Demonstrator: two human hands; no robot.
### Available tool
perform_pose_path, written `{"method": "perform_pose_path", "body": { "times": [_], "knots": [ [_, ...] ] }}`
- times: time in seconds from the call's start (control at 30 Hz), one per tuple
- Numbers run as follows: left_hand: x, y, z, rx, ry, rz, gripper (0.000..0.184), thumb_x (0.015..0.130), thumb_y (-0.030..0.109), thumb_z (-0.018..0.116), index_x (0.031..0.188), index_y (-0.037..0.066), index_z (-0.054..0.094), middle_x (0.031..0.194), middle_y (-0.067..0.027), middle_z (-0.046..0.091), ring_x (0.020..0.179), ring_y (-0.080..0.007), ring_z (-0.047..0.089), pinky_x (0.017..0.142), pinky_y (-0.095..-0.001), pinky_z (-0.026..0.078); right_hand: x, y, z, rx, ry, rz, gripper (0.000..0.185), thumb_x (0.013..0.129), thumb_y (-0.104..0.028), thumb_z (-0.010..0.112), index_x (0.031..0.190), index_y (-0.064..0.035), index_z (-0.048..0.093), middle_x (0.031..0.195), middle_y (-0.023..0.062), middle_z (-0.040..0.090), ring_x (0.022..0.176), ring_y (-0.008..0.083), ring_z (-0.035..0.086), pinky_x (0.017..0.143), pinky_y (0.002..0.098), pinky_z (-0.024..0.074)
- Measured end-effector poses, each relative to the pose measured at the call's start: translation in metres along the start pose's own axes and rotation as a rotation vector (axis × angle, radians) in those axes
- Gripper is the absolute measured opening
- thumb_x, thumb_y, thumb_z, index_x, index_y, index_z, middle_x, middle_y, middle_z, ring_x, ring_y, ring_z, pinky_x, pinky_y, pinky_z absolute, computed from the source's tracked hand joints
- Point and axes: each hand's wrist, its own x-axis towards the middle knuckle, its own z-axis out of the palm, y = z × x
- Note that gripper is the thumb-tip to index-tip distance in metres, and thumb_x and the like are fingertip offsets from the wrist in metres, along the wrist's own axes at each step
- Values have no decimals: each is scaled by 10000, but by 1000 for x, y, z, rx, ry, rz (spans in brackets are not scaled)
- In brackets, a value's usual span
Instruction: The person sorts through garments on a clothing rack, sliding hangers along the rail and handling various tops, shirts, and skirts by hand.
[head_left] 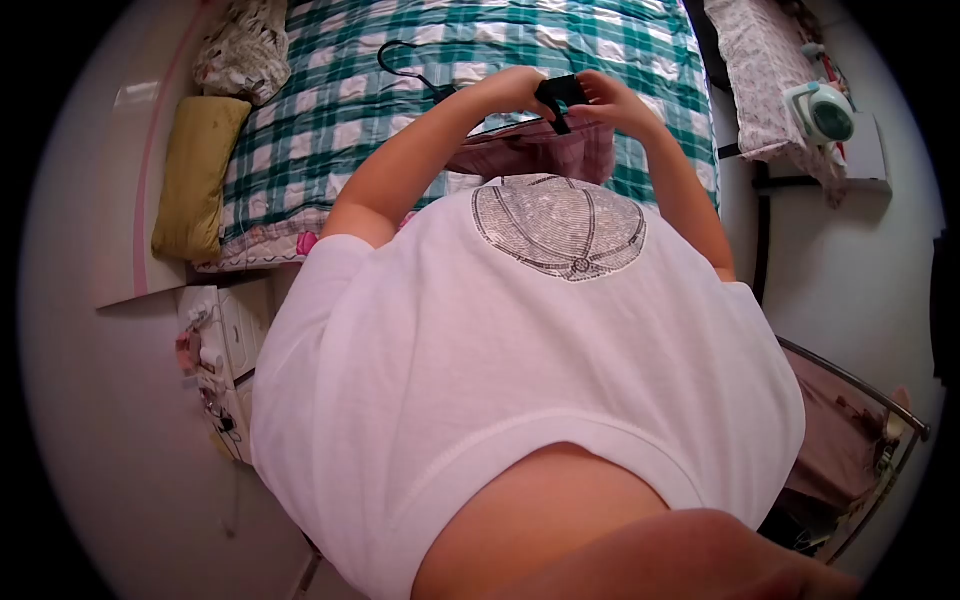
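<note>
Over the bed, my left hand (517, 90) has its fingers closed on a small black piece (563, 92) with a flat part and a narrow strip hanging down; its exact kind I cannot make out. From the other side, my right hand (612, 104) grips the same piece with bent fingers. Just below the hands lies a dusty pink cloth (540, 150), partly hidden by my shirt and left forearm. A black hanger (400, 70) shows its curved hook beyond my left forearm; the rest of it is mostly hidden.
A green and white checked bedspread (330, 110) covers the bed. To the left are an olive cushion (200, 180), a patterned bundle (243, 50) and a white cabinet (240, 330). A small fan (825, 112) and a metal rail (850, 380) stand to the right.
</note>
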Motion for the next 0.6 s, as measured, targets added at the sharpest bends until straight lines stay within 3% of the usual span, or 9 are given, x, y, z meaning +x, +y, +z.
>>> {"method": "perform_pose_path", "body": {
  "times": [0.07,0.17,0.27,0.37,0.4,0.5,0.6],
  "knots": [
    [5,-6,5,32,65,78,594,569,339,814,1021,33,578,813,-149,632,796,-311,608,668,-367,452,7,-5,11,-102,36,-15,239,837,-123,625,1058,-46,573,929,38,618,864,82,549,789,249,452],
    [-1,-13,-19,86,281,102,458,614,271,798,919,22,563,868,-135,612,840,-324,590,696,-372,455,31,-13,8,-41,126,-106,235,815,-150,654,1011,-37,593,876,36,626,818,106,577,723,261,466],
    [4,0,24,-10,570,261,338,696,147,750,923,23,533,941,-122,597,854,-288,587,717,-355,458,-3,0,-12,178,182,21,225,822,-152,646,1000,-26,591,872,23,624,800,93,565,714,236,444],
    [-21,-32,29,79,904,514,230,738,71,692,905,32,539,999,-110,575,884,-297,573,764,-376,457,4,29,-17,191,247,-57,222,830,-153,636,1010,-32,591,873,5,622,829,96,574,740,236,439],
    [-41,-42,32,68,893,499,174,747,16,653,880,30,541,993,-101,567,903,-291,564,787,-380,453,5,36,-17,238,241,-87,224,840,-141,626,1025,-19,588,897,18,631,851,104,585,754,232,434],
    [-81,-83,58,-69,897,320,149,743,27,638,862,32,549,951,-104,558,887,-284,555,783,-370,445,-6,45,-21,425,327,-52,219,849,-134,617,1019,3,591,924,39,637,863,116,594,756,233,437],
    [-88,-119,79,-61,1101,27,212,727,80,640,903,34,532,904,-112,544,838,-268,541,751,-357,433,-21,44,-38,471,419,-35,217,857,-138,611,1016,9,593,928,49,640,859,117,601,753,232,448]
  ]
}}
